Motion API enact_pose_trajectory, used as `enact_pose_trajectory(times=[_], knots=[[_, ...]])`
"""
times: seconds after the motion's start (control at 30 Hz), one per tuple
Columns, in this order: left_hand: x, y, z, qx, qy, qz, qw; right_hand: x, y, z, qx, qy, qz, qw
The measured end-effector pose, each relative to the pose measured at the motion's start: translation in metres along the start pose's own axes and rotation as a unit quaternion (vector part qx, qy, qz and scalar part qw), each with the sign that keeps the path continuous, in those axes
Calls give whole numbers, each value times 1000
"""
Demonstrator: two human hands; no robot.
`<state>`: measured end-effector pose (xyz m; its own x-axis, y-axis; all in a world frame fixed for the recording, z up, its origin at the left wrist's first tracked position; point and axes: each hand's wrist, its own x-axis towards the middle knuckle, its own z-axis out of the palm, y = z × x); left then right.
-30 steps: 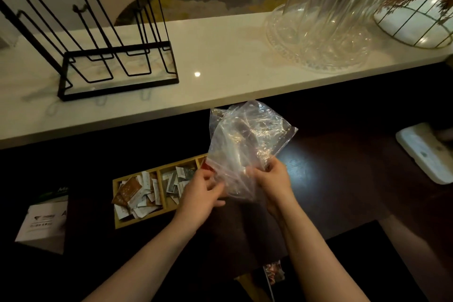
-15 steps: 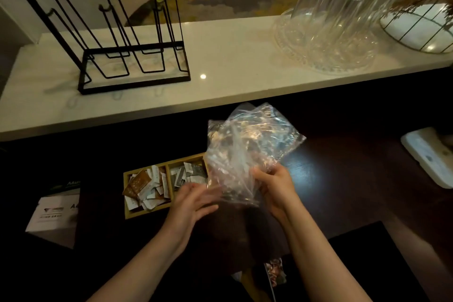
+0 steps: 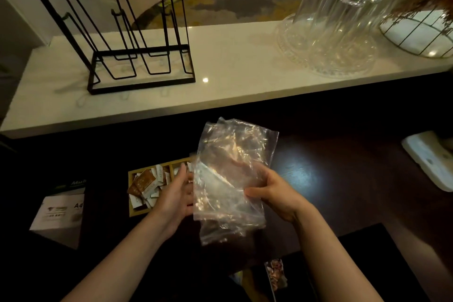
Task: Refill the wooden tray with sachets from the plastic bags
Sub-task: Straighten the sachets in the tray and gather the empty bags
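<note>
Holding the empty-looking plastic bag [image 3: 232, 179] with my right hand [image 3: 277, 193] pinching at three o'clock — my left hand [image 3: 176, 193] is letting go, fingers straightened, nearer the wooden tray [image 3: 133, 212].

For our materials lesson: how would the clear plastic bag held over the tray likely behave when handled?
The plastic bag is probably floppy: it creases and sags below the right hand. It looks empty, so likely very light. Its glossy film may slip between fingers.
</note>
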<state>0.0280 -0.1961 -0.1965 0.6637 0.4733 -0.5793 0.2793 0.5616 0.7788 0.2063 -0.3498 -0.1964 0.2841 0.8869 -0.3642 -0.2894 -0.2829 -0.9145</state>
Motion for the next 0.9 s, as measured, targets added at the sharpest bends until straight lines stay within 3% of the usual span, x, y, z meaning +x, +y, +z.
enact_pose_trajectory(times=[0.07, 0.17, 0.23, 0.37, 0.43, 0.5, 0.6, 0.67, 0.8, 0.9], knots=[[-1, 6, -3, 10, -66, -16, 998, -1, -4, 0, -59, -23, 7, 998], [-2, 6, 2, 62, -66, 3, 996, -1, -9, 5, -122, -53, 29, 991], [-1, 1, 2, 74, -47, 35, 996, 1, -8, 10, -80, -49, 20, 995], [-2, 4, 2, 52, -3, 113, 992, 6, -3, 11, 65, 53, 39, 996], [-3, 6, 0, 37, -10, 130, 991, 5, -3, 14, 49, 31, 56, 997], [-4, 8, -1, -9, -49, 102, 994, 4, -1, 18, 25, 23, 40, 999], [-5, 9, -5, -42, -112, 27, 992, 7, 3, 17, 59, 92, 10, 994], [-6, 8, -6, -28, -114, 0, 993, 7, 4, 16, 80, 104, 6, 991], [-7, 9, -4, 37, -103, 19, 994, 6, 7, 9, 114, 92, 30, 989], [-10, 9, 0, 23, -107, 32, 993, 9, 9, 7, 193, 93, 53, 975]])
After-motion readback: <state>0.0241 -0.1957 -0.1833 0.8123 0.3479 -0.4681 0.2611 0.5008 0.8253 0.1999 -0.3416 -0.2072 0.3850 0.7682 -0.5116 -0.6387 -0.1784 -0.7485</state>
